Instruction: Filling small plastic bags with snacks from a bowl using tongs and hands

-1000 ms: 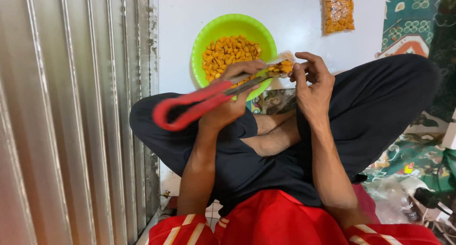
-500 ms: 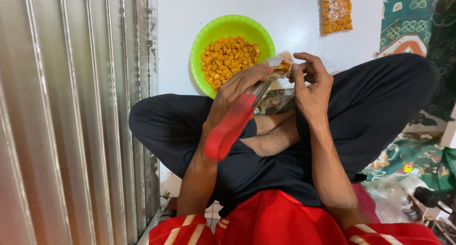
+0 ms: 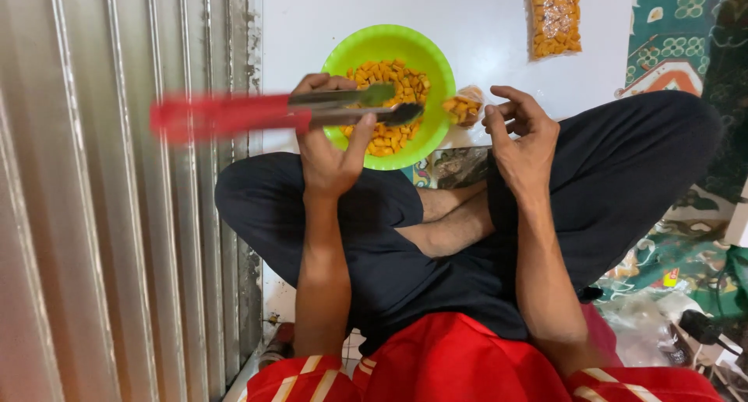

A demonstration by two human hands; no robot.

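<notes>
Over the round green plastic bowl (image 3: pixel 387 42) of orange snack bits, your left hand (image 3: pixel 331 156) grips red-handled metal scissors (image 3: pixel 312 110) w/ blades nearly shut, right hand (image 3: pixel 523 141) pinches a small clear snack packet (image 3: pixel 462 107) — looks mid-trim, so blades need lining up w/ its edge.

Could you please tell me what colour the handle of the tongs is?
Red, blurred, on the tongs held in the left hand; seen in the head view.
</notes>
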